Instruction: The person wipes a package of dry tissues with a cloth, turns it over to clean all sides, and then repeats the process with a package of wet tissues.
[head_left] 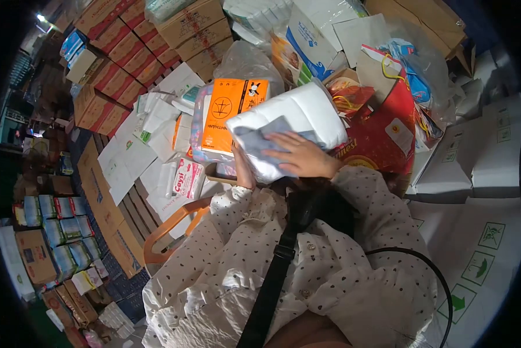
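This is a stockroom or wholesale storeroom. Sealed brown cardboard cartons point(127, 52) stand in tight stacks, white cartons point(481, 255) printed with green handling symbols are piled at the right, and shrink-wrapped packs of goods point(57, 232) sit in rows on the floor beside flattened cardboard point(98, 191) and a slatted wooden pallet point(139, 203).

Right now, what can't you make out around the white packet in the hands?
Left hand: head view, mostly behind the white packet; grip unclear.
Grey patch: partly under the right hand.
Orange bag: print too small to read.
Red box: partly behind packet and hand.
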The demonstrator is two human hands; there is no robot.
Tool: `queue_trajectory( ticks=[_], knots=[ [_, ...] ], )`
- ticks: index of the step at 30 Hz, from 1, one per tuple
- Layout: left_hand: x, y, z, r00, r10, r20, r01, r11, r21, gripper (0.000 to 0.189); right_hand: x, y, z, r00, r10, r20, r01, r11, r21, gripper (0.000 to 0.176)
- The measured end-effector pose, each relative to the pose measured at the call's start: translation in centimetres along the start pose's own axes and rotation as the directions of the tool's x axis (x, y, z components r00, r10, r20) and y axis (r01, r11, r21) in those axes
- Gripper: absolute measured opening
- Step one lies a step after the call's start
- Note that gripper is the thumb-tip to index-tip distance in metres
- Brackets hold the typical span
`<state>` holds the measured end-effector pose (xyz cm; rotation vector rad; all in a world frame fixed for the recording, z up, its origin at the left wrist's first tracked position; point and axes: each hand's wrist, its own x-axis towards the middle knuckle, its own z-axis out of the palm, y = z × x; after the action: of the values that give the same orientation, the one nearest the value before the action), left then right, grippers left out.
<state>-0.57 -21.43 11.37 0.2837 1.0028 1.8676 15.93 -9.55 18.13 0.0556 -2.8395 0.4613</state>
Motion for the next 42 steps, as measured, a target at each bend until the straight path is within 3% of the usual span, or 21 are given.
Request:
queue_trajectory(
  ticks=[2, 4, 5, 7, 10, 11, 13, 16, 20, 22, 25, 26, 28, 29, 31, 32, 34, 35, 37, 39, 42],
  knots=[
    [0.4, 0.2, 0.7, 0.996, 0.076, 0.04, -0.077, 0.996, 0.039, 0.071, -1.9, 2.0, -1.3, 0.987, 0.155, -0.037, -0.158, 0.984, -0.087, 0.055],
    [0.5, 0.3, 0.6, 0.999, 0.031, 0.034, -0.032, 0.998, 0.044, 0.071, -3.5, 4.6, -2.3, 0.927, 0.364, -0.089, -0.371, 0.925, -0.078, 0.056],
    [0.8, 0.0, 0.1, 0.998, 0.036, 0.048, -0.04, 0.996, 0.086, 0.071, -3.9, 6.0, -2.1, 0.928, 0.363, -0.088, -0.37, 0.926, -0.078, 0.056],
    [0.9, -0.4, -0.3, 0.997, 0.039, 0.063, -0.046, 0.99, 0.13, 0.07, -4.1, 8.7, -1.2, 0.789, 0.515, -0.335, -0.583, 0.799, -0.146, 0.056],
    [1.0, -0.6, -0.1, 0.997, 0.058, 0.052, -0.063, 0.993, 0.103, 0.073, -1.5, 10.3, 0.3, 0.698, 0.496, -0.517, -0.662, 0.723, -0.198, 0.054],
    [1.2, -0.9, -0.5, 0.997, 0.062, 0.037, -0.065, 0.993, 0.099, 0.074, -0.2, 9.9, 0.8, 0.687, 0.516, -0.512, -0.688, 0.688, -0.229, 0.053],
    [1.3, -1.0, -0.8, 0.997, 0.071, 0.022, -0.073, 0.993, 0.098, 0.074, 2.0, 8.2, 1.4, 0.745, 0.536, -0.397, -0.648, 0.724, -0.238, 0.054],
    [1.0, -0.7, -0.5, 0.999, 0.053, 0.005, -0.054, 0.996, 0.072, 0.076, 3.9, 4.1, 2.1, 0.882, 0.357, -0.307, -0.42, 0.892, -0.169, 0.057],
    [0.2, 0.2, 0.0, 0.999, 0.044, 0.02, -0.046, 0.997, 0.066, 0.075, 2.2, -0.3, 1.5, 0.988, 0.122, -0.095, -0.126, 0.991, -0.047, 0.059],
    [0.0, 0.5, 0.4, 1.0, 0.019, 0.012, -0.02, 0.998, 0.067, 0.074, -0.3, -0.7, -0.2, 0.998, 0.063, 0.022, -0.063, 0.998, 0.003, 0.056],
    [0.8, -0.4, -0.4, 0.999, 0.017, 0.042, -0.017, 1.0, 0.0, 0.072, -4.0, 1.3, -1.7, 0.991, 0.112, 0.075, -0.109, 0.993, -0.043, 0.057],
    [0.7, -0.2, -0.2, 0.999, 0.018, 0.046, -0.018, 1.0, -0.001, 0.072, -5.2, 2.3, -2.1, 0.991, 0.113, 0.074, -0.11, 0.993, -0.046, 0.057],
    [-0.2, 0.9, 1.0, 0.998, -0.024, 0.052, 0.019, 0.995, 0.095, 0.071, -6.5, 4.8, -2.5, 0.939, 0.339, -0.063, -0.343, 0.935, -0.092, 0.058],
    [-1.0, 1.6, 1.8, 0.994, -0.099, 0.053, 0.095, 0.993, 0.074, 0.071, -6.3, 5.8, -2.6, 0.938, 0.341, -0.064, -0.346, 0.934, -0.093, 0.058],
    [-0.3, -0.5, -0.7, 0.994, -0.105, 0.026, 0.102, 0.991, 0.086, 0.07, -5.7, 7.6, -2.4, 0.864, 0.411, -0.291, -0.462, 0.877, -0.131, 0.055],
    [-0.4, -0.6, -0.9, 0.994, -0.106, -0.002, 0.106, 0.99, 0.096, 0.07, -5.0, 8.1, -2.2, 0.862, 0.414, -0.292, -0.464, 0.876, -0.129, 0.055],
    [-1.7, -0.1, 0.0, 0.993, -0.109, 0.046, 0.097, 0.973, 0.211, 0.07, -2.8, 8.7, -1.0, 0.75, 0.487, -0.448, -0.604, 0.78, -0.163, 0.053],
    [-2.2, 0.4, 0.5, 0.989, -0.115, 0.092, 0.081, 0.944, 0.319, 0.071, -1.7, 8.5, -0.4, 0.75, 0.485, -0.45, -0.602, 0.782, -0.161, 0.053],
    [-2.5, 0.2, -0.1, 0.984, -0.13, 0.12, 0.081, 0.935, 0.347, 0.074, 0.6, 7.7, 0.8, 0.728, 0.485, -0.484, -0.627, 0.756, -0.187, 0.054],
    [-2.8, 0.3, -0.1, 0.98, -0.14, 0.144, 0.075, 0.921, 0.383, 0.08, 2.1, 5.9, 2.1, 0.814, 0.413, -0.408, -0.505, 0.85, -0.147, 0.052],
    [-3.1, 1.4, 0.5, 0.986, -0.057, 0.159, -0.017, 0.904, 0.428, 0.081, 2.5, 1.0, 1.9, 0.845, 0.352, -0.403, -0.359, 0.931, 0.06, 0.048]
  ],
)
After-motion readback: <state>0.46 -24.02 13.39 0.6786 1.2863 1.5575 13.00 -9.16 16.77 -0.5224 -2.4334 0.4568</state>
